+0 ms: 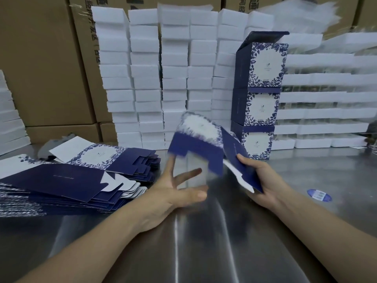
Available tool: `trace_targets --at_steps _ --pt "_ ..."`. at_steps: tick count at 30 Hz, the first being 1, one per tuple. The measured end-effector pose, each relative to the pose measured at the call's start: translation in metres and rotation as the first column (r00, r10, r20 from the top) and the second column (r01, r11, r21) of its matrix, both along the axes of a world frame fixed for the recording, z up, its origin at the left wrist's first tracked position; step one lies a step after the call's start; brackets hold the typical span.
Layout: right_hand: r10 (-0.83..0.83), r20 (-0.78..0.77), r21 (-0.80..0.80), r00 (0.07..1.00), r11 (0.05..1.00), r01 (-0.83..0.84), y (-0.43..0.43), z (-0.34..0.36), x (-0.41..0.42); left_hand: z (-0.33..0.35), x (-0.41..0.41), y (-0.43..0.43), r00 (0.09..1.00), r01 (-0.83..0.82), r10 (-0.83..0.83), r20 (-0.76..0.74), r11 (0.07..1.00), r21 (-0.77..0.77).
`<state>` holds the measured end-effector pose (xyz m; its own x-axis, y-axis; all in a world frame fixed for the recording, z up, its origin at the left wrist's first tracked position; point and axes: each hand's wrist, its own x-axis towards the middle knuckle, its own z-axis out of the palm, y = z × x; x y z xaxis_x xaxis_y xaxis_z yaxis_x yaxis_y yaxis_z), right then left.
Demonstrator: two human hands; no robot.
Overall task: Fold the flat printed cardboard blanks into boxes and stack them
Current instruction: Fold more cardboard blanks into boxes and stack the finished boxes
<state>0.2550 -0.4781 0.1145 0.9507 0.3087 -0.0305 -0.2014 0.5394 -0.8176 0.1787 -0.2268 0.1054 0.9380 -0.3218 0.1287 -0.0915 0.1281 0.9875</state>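
Note:
A blue-and-white printed cardboard blank (201, 142) is partly opened into a box shape above the steel table, blurred by motion. My right hand (262, 181) grips its dark blue side panel at the lower right. My left hand (179, 189) is under the blank with fingers spread; a fingertip touches a lower flap. A pile of flat blanks (67, 180) lies at the left. Three folded boxes (260, 99) stand stacked behind, the top one with its lid open.
Columns of white foam blocks (173, 78) fill the back, with brown cartons (44, 58) behind them. White trays (318, 111) are stacked at the right. A blue oval sticker (319, 195) lies on the steel table (204, 242) near my right arm.

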Motion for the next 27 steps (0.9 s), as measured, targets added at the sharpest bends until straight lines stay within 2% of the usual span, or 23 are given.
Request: trace_targets --at_steps 2,3,6,9,11,13,17,27 --pt "0.032 0.013 0.041 0.999 0.999 -0.032 -0.008 0.0 0.002 0.002 0.003 0.003 0.997 0.067 -0.067 -0.024 0.998 0.0" --pt "0.056 0.024 0.001 0.998 0.998 -0.056 -0.011 -0.001 0.003 0.002 0.005 0.002 0.998 0.036 -0.039 -0.041 0.997 -0.066" --pt "0.114 0.058 -0.25 0.992 0.963 -0.096 -0.018 -0.004 0.004 0.002 0.012 0.001 0.971 -0.196 0.154 -0.181 0.95 -0.243" --pt "0.11 0.118 -0.435 0.987 0.899 -0.048 -0.015 -0.001 0.002 0.002 0.016 0.011 0.942 -0.223 0.088 -0.325 0.887 -0.405" --pt "0.087 0.137 -0.455 0.987 0.89 -0.015 -0.015 0.0 0.001 0.002 0.016 0.011 0.958 -0.156 0.052 -0.284 0.92 -0.36" --pt "0.08 0.15 -0.45 0.985 0.893 -0.004 -0.016 0.002 0.0 -0.002 0.017 0.004 0.963 -0.194 0.138 -0.23 0.95 -0.244" --pt "0.105 0.151 -0.478 0.983 0.878 -0.021 -0.017 0.003 -0.002 -0.004 0.017 0.0 0.93 -0.334 0.3 -0.212 0.931 -0.146" --pt "0.057 0.201 -0.539 0.978 0.84 0.062 -0.006 0.004 -0.003 -0.001 0.014 -0.006 0.888 -0.435 0.433 -0.153 0.9 0.021"
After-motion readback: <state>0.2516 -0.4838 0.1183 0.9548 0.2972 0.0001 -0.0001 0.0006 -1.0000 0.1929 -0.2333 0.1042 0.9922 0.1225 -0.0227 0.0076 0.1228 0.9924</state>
